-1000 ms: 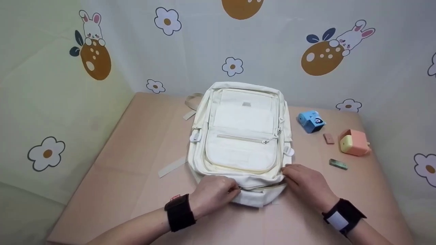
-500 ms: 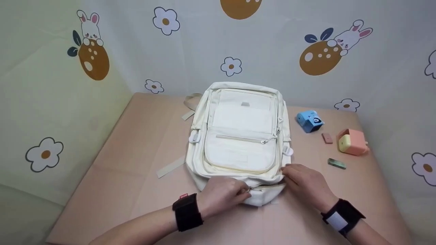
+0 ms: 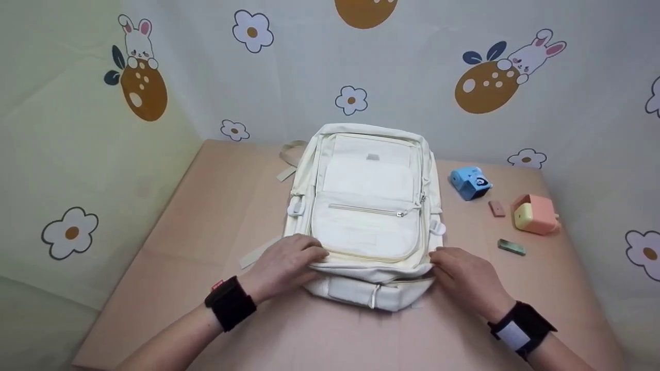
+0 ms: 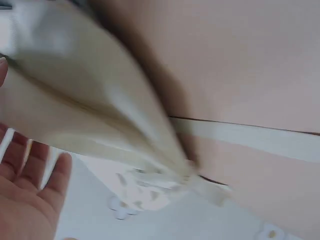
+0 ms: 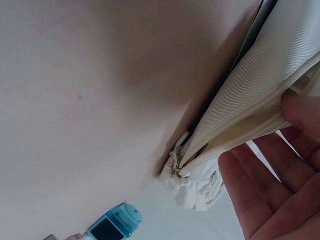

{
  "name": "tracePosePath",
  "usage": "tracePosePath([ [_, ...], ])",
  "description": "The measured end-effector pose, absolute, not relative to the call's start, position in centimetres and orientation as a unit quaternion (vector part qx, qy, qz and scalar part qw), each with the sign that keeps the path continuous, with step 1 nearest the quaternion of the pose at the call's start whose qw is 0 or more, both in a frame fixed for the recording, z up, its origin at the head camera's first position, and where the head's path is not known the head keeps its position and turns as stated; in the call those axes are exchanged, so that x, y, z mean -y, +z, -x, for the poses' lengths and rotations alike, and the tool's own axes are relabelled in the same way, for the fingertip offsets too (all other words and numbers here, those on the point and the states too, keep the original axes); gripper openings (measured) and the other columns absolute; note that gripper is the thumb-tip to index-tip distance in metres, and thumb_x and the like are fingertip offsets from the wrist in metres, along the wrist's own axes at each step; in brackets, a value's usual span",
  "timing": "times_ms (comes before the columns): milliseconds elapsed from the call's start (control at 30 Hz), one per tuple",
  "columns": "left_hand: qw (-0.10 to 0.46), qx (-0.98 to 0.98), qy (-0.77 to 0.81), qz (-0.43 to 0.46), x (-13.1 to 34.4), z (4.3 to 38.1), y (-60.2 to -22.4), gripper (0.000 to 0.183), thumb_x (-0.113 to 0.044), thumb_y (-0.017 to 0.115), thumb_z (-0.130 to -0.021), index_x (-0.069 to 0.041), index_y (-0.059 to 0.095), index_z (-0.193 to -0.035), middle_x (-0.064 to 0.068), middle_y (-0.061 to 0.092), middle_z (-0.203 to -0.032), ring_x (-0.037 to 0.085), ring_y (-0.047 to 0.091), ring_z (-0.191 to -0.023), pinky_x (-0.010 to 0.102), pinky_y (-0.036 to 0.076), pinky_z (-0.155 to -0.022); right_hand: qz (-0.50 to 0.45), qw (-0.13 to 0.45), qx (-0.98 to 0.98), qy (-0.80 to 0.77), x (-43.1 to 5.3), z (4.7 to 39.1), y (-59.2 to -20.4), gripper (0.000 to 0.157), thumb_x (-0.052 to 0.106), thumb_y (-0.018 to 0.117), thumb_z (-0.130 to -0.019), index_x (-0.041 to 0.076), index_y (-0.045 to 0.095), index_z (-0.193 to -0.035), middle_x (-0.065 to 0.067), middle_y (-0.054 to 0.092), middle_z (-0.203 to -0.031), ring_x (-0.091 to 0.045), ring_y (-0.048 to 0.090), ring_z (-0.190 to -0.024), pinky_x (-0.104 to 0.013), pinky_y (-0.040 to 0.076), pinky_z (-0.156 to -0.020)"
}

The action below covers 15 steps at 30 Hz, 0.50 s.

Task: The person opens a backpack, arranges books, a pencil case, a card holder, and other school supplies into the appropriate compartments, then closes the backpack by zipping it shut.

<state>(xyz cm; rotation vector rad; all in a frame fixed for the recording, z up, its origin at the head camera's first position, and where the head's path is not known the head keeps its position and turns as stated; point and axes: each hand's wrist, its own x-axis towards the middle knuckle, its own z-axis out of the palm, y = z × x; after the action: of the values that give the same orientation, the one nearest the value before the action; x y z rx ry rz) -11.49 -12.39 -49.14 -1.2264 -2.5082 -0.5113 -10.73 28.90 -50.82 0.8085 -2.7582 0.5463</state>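
Note:
A cream backpack (image 3: 368,226) lies flat on the table, front pocket up. My left hand (image 3: 286,265) grips its near left corner, thumb and fingers on either side of the fabric edge. In the left wrist view, the left fingers (image 4: 55,182) are fairly straight at that edge. At the near right corner, my right hand (image 3: 469,275) pinches the fabric. The right wrist view shows the right thumb (image 5: 302,110) at the parted zipper and the fingers outside. From the zipper along the near end hangs a light zipper pull (image 3: 375,296), which neither hand touches.
Right of the backpack sit a blue crank pencil sharpener (image 3: 469,183) and a coral-and-yellow one (image 3: 535,214). A small pink block (image 3: 496,208) and a green one (image 3: 511,247) lie near them. Loose straps (image 3: 255,253) stick out at the left. Patterned cloth (image 3: 304,67) walls the table's back.
My left hand first slid right along the near zipper, then let go of the pull and moved back left to the backpack's near left corner. The right hand has stayed in place.

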Motion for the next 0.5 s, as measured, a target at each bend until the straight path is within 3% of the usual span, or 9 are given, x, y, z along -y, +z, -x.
tracePosePath([
  [200,0.123,0.875,-0.222,0.412,13.2,12.5,-49.7,0.021,-0.015,0.08,-0.088,-0.019,0.076,-0.109,-0.005,0.069,-0.105,0.016,0.065,-0.104,0.034,0.054,-0.083,-0.247,0.065,0.953,0.163,-28.4,10.2,-50.2,0.021,0.011,0.073,-0.091,0.017,0.072,-0.111,0.0,0.073,-0.112,-0.02,0.068,-0.107,-0.042,0.057,-0.084],
  [300,0.11,0.885,-0.237,0.385,12.7,12.7,-49.2,0.011,-0.017,0.077,-0.092,-0.018,0.076,-0.102,-0.007,0.07,-0.1,0.013,0.065,-0.099,0.033,0.054,-0.079,-0.223,0.051,0.96,0.163,-27.7,9.4,-49.4,0.028,0.008,0.07,-0.085,0.011,0.07,-0.114,-0.005,0.072,-0.11,-0.022,0.067,-0.103,-0.044,0.056,-0.081],
  [400,0.1,0.897,-0.244,0.354,12.3,12.7,-48.9,0.007,-0.022,0.076,-0.093,-0.019,0.075,-0.099,-0.008,0.07,-0.095,0.011,0.064,-0.092,0.032,0.053,-0.074,-0.227,0.091,0.953,0.179,-26.6,8.5,-48.6,0.027,0.009,0.071,-0.082,0.011,0.069,-0.109,-0.002,0.069,-0.101,-0.016,0.065,-0.091,-0.037,0.055,-0.07],
  [500,0.092,0.906,-0.253,0.328,11.9,12.7,-48.6,0.008,-0.024,0.075,-0.093,-0.02,0.077,-0.099,-0.009,0.071,-0.093,0.009,0.064,-0.089,0.032,0.053,-0.072,-0.255,0.15,0.935,0.198,-25.1,7.8,-47.8,0.013,0.015,0.077,-0.084,0.018,0.069,-0.094,0.008,0.063,-0.087,-0.007,0.055,-0.077,-0.027,0.047,-0.06],
])
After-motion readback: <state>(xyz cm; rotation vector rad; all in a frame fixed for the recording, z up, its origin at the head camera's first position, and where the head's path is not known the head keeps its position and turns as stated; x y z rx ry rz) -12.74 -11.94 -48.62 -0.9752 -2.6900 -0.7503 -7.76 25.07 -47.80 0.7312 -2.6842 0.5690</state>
